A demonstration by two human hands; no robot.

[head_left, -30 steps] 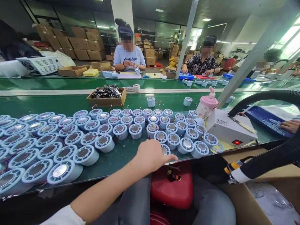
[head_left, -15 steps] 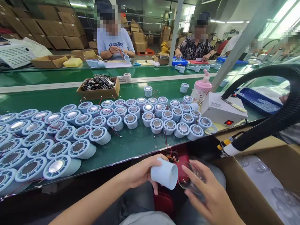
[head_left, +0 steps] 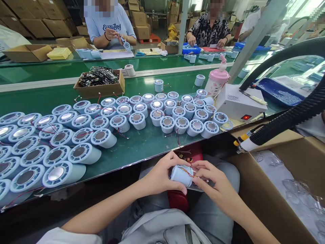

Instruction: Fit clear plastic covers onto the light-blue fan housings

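Observation:
Above my lap, my left hand is wrapped round a light blue plastic cylinder housing, its thumb along the near side. Thin yellow and red wires lie across the housing. My right hand is closed at the right end of the housing, fingertips on a clear plastic cover. That cover is partly hidden by the fingers; how far it sits on the housing I cannot tell. On the bench just beyond stand many matching blue housings with round metallic discs on top and loose wires.
A green bench ends just beyond my hands. At right, a cardboard box holds clear covers, below a black hose and a white device. A carton of small dark parts sits further back. Co-workers sit across the bench.
The clear cover in my right hand has come up against the housing. My left hand has turned the housing, bringing wires into view. The camera view has tilted down.

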